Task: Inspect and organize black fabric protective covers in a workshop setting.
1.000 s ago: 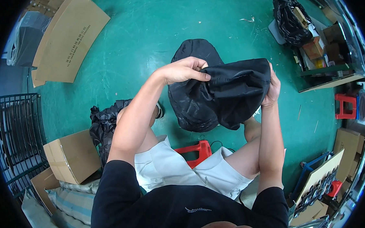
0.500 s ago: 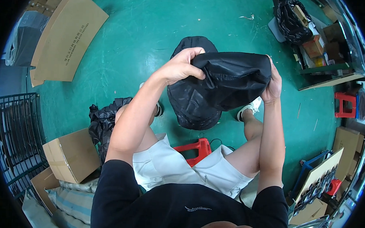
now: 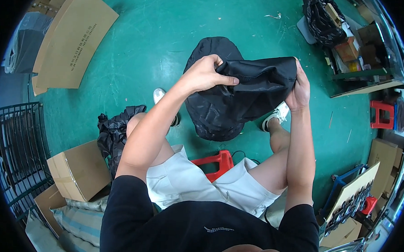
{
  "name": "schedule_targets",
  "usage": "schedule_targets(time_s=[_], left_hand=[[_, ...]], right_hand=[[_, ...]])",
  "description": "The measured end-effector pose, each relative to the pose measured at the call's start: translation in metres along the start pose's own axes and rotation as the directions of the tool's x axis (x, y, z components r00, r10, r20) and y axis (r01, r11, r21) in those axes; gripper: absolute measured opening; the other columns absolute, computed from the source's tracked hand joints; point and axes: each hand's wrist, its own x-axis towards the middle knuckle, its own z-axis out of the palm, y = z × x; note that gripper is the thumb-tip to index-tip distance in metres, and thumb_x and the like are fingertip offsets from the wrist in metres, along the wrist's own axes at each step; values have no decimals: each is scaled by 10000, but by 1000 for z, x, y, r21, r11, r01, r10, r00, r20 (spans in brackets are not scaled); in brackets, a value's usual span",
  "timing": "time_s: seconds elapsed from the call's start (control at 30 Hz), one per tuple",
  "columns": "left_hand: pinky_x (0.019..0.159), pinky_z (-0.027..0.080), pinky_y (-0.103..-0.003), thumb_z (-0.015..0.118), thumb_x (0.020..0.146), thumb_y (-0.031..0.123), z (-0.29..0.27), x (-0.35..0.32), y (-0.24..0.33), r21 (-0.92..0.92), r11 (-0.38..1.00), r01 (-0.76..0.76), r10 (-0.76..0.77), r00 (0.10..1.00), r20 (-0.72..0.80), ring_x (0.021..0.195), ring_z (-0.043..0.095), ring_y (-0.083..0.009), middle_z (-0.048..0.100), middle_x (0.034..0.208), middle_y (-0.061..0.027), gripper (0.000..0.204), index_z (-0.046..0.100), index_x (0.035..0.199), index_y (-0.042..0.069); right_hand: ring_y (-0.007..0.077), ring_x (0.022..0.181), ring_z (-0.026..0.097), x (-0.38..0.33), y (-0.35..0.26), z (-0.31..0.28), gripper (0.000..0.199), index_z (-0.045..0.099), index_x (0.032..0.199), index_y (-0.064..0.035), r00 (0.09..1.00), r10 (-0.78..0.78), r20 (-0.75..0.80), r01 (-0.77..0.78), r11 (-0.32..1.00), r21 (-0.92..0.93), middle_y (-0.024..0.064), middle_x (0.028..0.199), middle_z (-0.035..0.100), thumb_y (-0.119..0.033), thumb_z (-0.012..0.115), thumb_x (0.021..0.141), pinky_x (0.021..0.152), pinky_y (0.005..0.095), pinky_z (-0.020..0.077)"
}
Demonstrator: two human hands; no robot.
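Green floor (image 3: 138, 37); hands gripping black bag (image 3: 248, 89)

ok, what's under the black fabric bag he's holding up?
Below the black fabric bag, held by the left hand and right hand: green floor, white shoes, red stool. The floor directly beneath is covered.

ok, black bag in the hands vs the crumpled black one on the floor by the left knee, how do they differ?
The black fabric bag is held up off the floor, left hand and right hand each gripping an end; the crumpled black bag lies untouched on the green floor. The held one is stretched wide with smooth folds; the floor one is bunched and wrinkled. The held one also looks larger. Both are black and soft.
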Motion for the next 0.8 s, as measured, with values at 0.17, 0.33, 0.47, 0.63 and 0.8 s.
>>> schedule_targets(time_s=[0.17, 0.33, 0.47, 0.63, 0.8], left_hand=[[739, 491, -269, 858, 698, 180, -9, -5, 9, -290, 953, -93, 134, 983, 126, 789, 618, -125, 653, 870, -66, 522, 553, 1069, -23], [976, 475, -296, 785, 715, 12, -19, -19, 20, -874, 473, -114, 510, 844, 166, 1071, 628, -155, 637, 1177, -115, 680, 459, 1310, -33], [1052, 434, -360, 800, 718, 46, -26, -23, 25, -993, 117, -28, 638, 768, 54, 1179, 588, -244, 580, 1282, -173, 911, 281, 1464, -11], [1054, 440, -382, 683, 882, 258, -30, -19, 25, -978, 137, -159, 518, 853, -66, 1195, 573, -270, 562, 1295, -189, 844, 179, 1509, 2], [1020, 475, -367, 648, 903, 218, -34, -18, 21, -970, 189, -152, 538, 843, -27, 1139, 609, -259, 597, 1237, -177, 791, 186, 1500, -16]], right_hand=[[195, 976, 634, 3, -5, -5, 241, 523, 1133, -23, 999, -24, -35, 21, 997, -81, 98, 1072, 628, -193, 376, 1049, 900, 360, 533], [183, 945, 643, 6, -11, -4, 217, 540, 1099, -11, 987, -20, -159, -16, 975, -223, 98, 1051, 644, -183, 425, 1034, 874, 337, 537], [158, 916, 652, 0, -9, 7, 190, 556, 1083, 1, 987, 116, -112, -141, 960, -244, 100, 1059, 659, -160, 486, 1010, 838, 308, 537], [199, 1066, 634, -18, -17, 14, 494, 488, 1273, 66, 961, 239, 141, -209, 957, -199, 150, 1193, 629, -153, 676, 872, 923, 305, 509], [236, 1106, 625, -14, -21, -2, 639, 467, 1307, 110, 909, 402, 112, -336, 865, -372, 176, 1243, 612, -113, 740, 774, 979, 339, 480]])
